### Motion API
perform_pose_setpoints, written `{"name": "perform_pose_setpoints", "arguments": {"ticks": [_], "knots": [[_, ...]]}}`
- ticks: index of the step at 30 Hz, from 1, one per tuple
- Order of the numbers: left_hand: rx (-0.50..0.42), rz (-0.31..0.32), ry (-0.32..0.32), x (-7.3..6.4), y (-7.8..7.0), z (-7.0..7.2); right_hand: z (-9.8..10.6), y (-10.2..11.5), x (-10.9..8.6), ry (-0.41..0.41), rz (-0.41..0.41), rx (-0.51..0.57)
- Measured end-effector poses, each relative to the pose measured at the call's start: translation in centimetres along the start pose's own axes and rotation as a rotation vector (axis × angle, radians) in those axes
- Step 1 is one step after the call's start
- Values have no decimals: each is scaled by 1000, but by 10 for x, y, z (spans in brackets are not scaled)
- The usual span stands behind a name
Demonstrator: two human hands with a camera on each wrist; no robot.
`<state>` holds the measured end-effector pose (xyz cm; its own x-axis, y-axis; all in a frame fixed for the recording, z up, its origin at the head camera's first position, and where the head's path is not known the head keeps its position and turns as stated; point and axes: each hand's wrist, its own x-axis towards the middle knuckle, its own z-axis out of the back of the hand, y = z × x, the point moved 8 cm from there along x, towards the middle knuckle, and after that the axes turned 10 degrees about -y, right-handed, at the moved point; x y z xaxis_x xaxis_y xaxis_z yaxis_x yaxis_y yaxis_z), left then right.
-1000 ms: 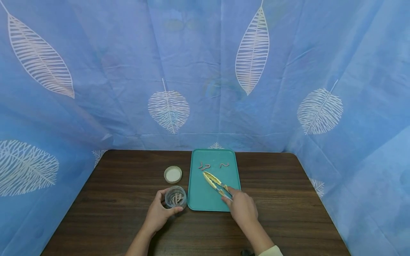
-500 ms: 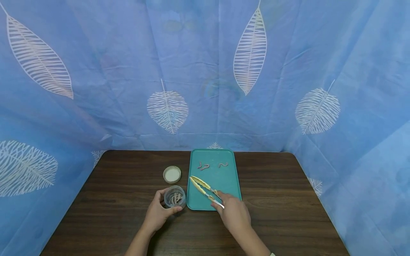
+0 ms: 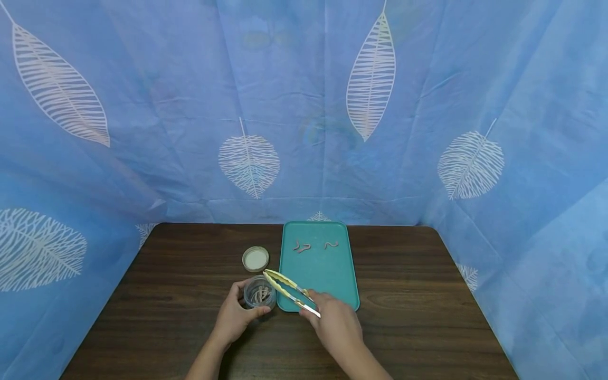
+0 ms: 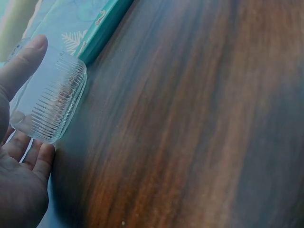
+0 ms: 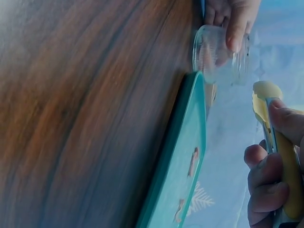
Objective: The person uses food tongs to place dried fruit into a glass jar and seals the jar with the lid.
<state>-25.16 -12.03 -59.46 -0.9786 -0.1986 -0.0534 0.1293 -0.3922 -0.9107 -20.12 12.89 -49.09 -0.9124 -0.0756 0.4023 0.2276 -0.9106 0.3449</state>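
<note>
My left hand (image 3: 233,318) grips a clear ribbed glass jar (image 4: 71,85) from its left side, thumb at the near side. Inside the jar lie several pale, worm-like strips. In my right hand (image 3: 336,323) I hold tongs (image 3: 282,288) with yellow tips and metal arms. Their tips hang over the right edge of the jar's mouth, close together with nothing visible between them. A teal tray (image 3: 320,272) lies right of the jar. Near its far end are a small group of pinkish worm-like pieces (image 3: 304,247) and one separate wavy worm-like piece (image 3: 331,244).
A round lid (image 3: 255,258) with a pale inside lies behind the jar, left of the tray. All of it stands on a dark wooden table (image 3: 404,274). A blue curtain (image 3: 304,105) with white leaf prints hangs behind the table and at its sides.
My right hand has moved left with the tongs, their tips going from above the tray to the jar's mouth. The left hand and the jar have stayed in place.
</note>
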Motion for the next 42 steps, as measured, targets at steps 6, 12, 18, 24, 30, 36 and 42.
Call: {"name": "perform_pose_setpoints", "arguments": {"ticks": [6, 12, 18, 24, 30, 36, 42], "knots": [[-4, -16, 1, 0, -1, -1, 1, 10, -3, 7, 30, 28], [-13, -25, 3, 1, 1, -2, -1, 13, -6, 12, 57, 28], [-7, -25, -1, 1, 2, -1, -2, 11, -6, 23, 48, 41], [-3, -42, -6, 2, 1, -2, -3, 10, -6, 41, 22, 64], [4, -30, -18, 2, 1, -1, -6, 7, -7, 78, 3, 81], [2, -7, -29, 2, 1, 1, -6, 6, -6, 69, 1, 60], [4, -8, -21, 1, -1, 2, -7, 3, -3, 67, -29, 51]]}}
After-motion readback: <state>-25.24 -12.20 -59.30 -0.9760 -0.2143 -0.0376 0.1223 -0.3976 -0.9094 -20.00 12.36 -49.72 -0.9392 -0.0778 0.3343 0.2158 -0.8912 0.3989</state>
